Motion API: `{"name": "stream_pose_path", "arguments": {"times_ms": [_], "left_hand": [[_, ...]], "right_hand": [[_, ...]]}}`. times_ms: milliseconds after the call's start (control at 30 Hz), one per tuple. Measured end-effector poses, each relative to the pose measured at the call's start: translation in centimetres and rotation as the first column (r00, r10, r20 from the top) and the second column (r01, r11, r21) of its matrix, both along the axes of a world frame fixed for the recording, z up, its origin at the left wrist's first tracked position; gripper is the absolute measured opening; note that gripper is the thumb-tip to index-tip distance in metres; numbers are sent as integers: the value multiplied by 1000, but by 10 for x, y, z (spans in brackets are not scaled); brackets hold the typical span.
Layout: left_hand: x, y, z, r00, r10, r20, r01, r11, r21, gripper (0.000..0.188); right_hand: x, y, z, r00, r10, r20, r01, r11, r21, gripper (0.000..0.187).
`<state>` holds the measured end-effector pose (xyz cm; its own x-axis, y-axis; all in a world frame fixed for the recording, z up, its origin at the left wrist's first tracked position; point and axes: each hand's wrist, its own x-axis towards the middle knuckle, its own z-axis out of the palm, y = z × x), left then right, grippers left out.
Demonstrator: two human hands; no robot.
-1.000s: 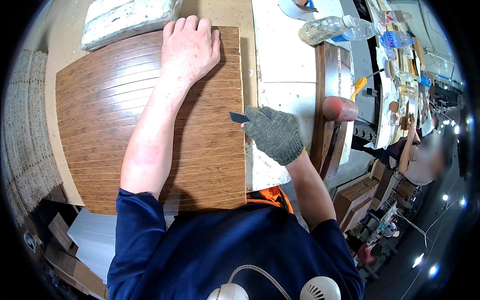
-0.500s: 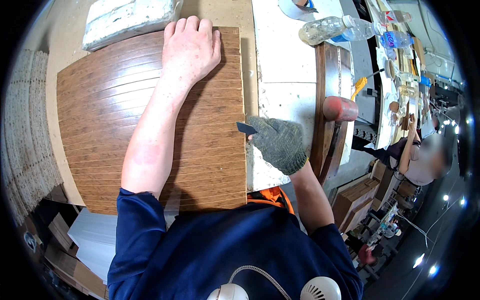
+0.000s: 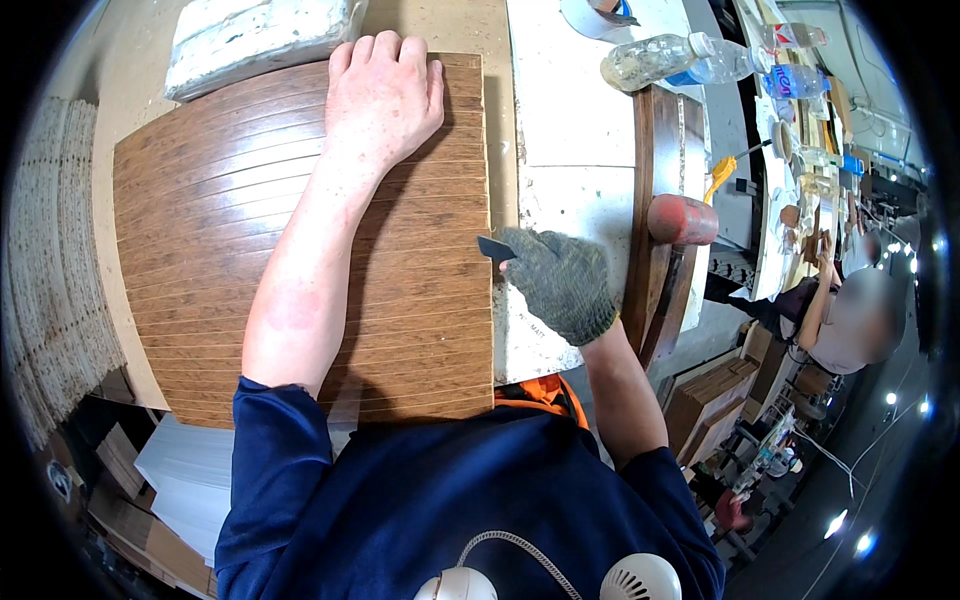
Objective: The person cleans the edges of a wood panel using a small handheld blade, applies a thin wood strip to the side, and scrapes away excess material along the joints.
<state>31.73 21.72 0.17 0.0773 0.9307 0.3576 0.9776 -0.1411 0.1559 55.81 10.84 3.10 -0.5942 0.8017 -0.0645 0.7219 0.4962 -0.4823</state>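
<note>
A brown wood-grain panel (image 3: 200,290), crossed by several thin parallel seams, lies flat in front of me. My bare left hand (image 3: 385,105) rests near its far right corner, fingers closed over the far edge. On my right hand (image 3: 560,285) is a dark grey-green knitted glove. Its fingers are closed around a small, flat, dark scraper blade (image 3: 495,249), whose end points left over the panel's right edge. The glove hides the rest of the blade.
A white wrapped block (image 3: 260,45) sits against the panel's far edge. To the right are dark wooden bars (image 3: 645,180), a red cylindrical mallet head (image 3: 682,219), plastic bottles (image 3: 655,62) and a tape roll (image 3: 590,15). Stacked strips (image 3: 60,260) stand left. Another person (image 3: 850,320) works far right.
My right hand and the blade have shifted slightly away from me along the panel's right edge. My left hand stays in place on the panel.
</note>
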Motion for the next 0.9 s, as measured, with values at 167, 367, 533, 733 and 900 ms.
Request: {"name": "stream_pose_path", "arguments": {"times_ms": [167, 367, 533, 733, 900], "left_hand": [[0, 0, 0, 1000, -6, 4, 6, 1000, 1, 24], [0, 0, -2, 1000, -4, -13, 4, 1000, 9, 24], [0, 0, -2, 1000, 1, -12, -1, 1000, 8, 24], [1, 1, -1, 1000, 3, -20, -2, 1000, 12, 24], [-1, -1, 1, 1000, 12, 8, -12, 1000, -12, 24]], "right_hand": [[-4, 11, -1, 977, 91, 195, -111, 990, 92, 24], [0, 16, -7, 970, 155, 185, -180, 976, 126, 23], [1, 17, -6, 982, 144, 125, -157, 982, 108, 24], [-11, 35, -3, 924, 161, 346, -207, 973, 100, 29], [-18, 37, 13, 994, -61, 91, 56, 997, 60, 29]]}}
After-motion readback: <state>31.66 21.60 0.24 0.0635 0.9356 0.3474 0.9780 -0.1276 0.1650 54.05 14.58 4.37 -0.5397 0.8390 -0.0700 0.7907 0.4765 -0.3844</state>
